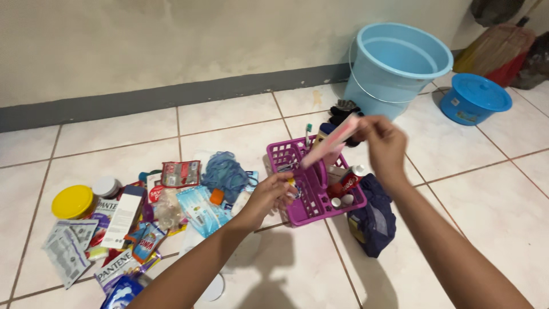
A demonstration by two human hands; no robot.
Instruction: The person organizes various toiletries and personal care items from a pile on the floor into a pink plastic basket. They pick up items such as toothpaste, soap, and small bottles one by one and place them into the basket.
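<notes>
Right hand (384, 143) gripping pink tube (331, 141) slanting down-left over purple basket (303, 197); left hand (273, 191) gripping basket rim.

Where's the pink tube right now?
In the head view, the pink tube is right of centre, held up in the right hand above the purple basket, with the blue bucket behind.

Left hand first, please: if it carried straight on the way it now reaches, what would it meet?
Most likely the purple basket. The left hand reaches up and to the right beside the basket's near side wall, apparently touching it already, though depth is hard to judge from this single view.
</notes>
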